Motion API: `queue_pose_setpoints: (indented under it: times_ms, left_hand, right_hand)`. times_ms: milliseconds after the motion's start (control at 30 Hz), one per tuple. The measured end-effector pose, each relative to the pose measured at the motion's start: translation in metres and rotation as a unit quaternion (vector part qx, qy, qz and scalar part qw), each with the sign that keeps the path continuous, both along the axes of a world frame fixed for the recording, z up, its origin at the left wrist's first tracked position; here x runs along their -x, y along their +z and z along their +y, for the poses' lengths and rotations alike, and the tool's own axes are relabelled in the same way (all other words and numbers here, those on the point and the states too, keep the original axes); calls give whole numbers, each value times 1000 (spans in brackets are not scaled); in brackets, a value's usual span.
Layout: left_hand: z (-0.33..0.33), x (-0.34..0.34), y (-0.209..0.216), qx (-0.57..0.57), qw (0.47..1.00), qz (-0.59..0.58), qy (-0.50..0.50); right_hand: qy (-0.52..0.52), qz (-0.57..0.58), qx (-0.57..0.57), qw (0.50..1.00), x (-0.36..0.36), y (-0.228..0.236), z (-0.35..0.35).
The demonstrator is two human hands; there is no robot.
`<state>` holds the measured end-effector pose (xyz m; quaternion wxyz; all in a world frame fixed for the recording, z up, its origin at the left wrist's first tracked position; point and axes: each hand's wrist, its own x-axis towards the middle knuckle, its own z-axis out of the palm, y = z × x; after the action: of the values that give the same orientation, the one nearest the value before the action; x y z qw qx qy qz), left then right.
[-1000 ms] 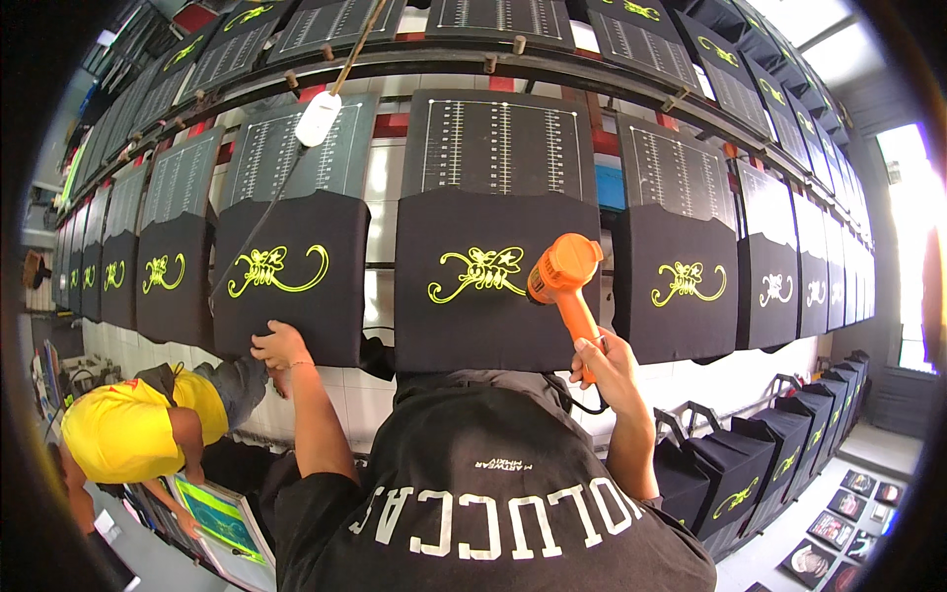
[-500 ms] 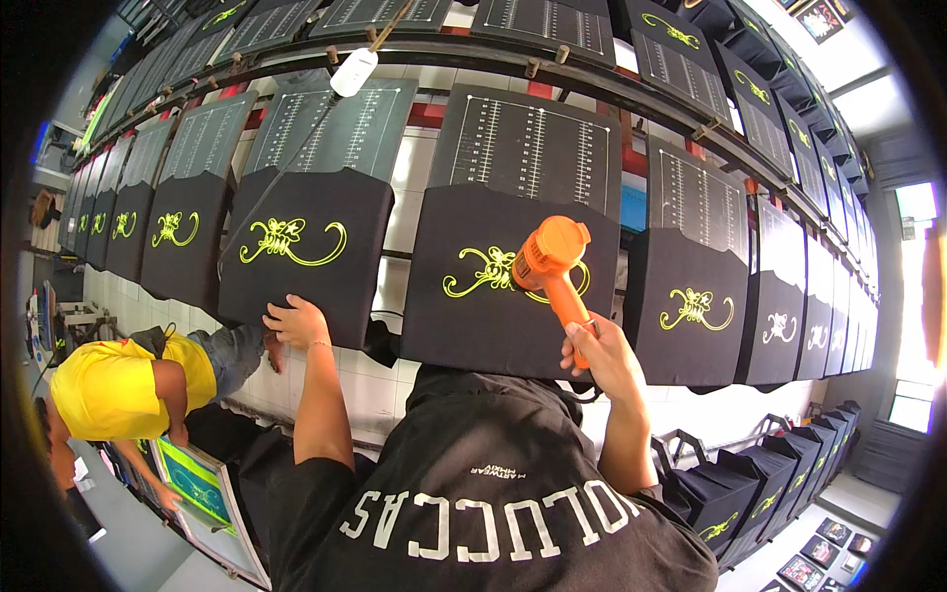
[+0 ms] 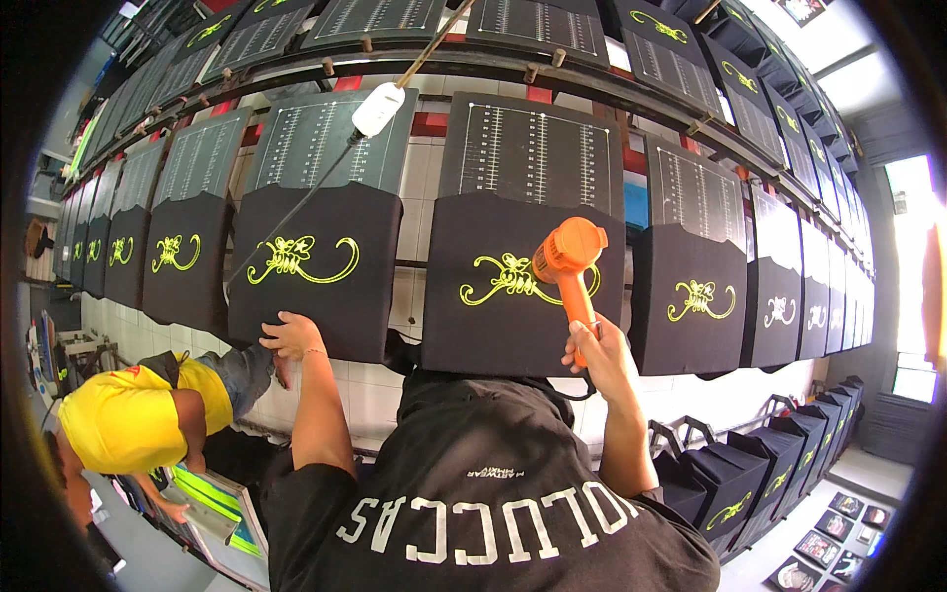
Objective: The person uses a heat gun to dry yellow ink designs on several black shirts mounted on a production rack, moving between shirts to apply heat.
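My right hand (image 3: 604,357) is wrapped round the handle of an orange heat gun (image 3: 570,249). Its nozzle end is over a black cloth panel (image 3: 513,335) with a neon-yellow curled line print (image 3: 513,276), covering part of the print. That panel is stretched on a dark board (image 3: 533,158) marked with white scales. My left hand (image 3: 294,337) lies with fingers apart on the lower edge of the neighbouring black panel (image 3: 326,316), which bears the same yellow print (image 3: 293,259).
More printed panels (image 3: 698,306) on boards run along both sides and a far row. A white socket block (image 3: 379,110) hangs on a cable. At left, a person in a yellow shirt (image 3: 128,419) bends over a framed screen (image 3: 222,508). Panels on stands (image 3: 725,474) line the right.
The view has shifted slightly, and the heat gun sits a little farther right in it, still over the same print. My left hand stays at the panel's edge. The hanging socket block appears lower and farther right.
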<state>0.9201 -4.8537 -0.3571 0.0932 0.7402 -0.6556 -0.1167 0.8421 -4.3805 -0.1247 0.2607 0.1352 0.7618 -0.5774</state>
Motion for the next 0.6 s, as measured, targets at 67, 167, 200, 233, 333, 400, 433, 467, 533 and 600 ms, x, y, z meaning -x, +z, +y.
queue_pose_setpoints:
  times_ms: [67,167,200,233,333,400,433,467,533,600]
  left_hand:
    - [4,3,5,-4,1000,-13,12]
    - [6,6,11,-2,1000,-23,14]
    - [7,6,9,-6,999,-28,13]
    - [6,7,9,-8,999,-32,10]
    - [5,8,10,-9,999,-35,10]
    - [8,11,18,-16,999,-32,7]
    - [6,10,15,-8,999,-33,10]
    - [3,8,10,0,999,-35,12]
    - [2,7,7,6,999,-37,15]
    - [4,9,10,3,999,-38,15]
  right_hand:
    - [2,-15,2,1000,-2,4,2]
    - [-21,-20,7,1000,-10,5,-2]
    - [-28,-15,3,999,-13,3,-3]
    - [-27,5,-20,999,-15,0,-8]
    - [-15,-1,-32,999,-19,-5,-15]
    - [-10,-11,-3,1000,-17,-3,-13]
    - [-9,-15,6,1000,-16,0,-14]
    - [-9,-21,15,1000,-15,1,-16]
    - [14,-3,12,1000,-17,-4,-21]
    - [24,-2,17,1000,-17,-7,-21]
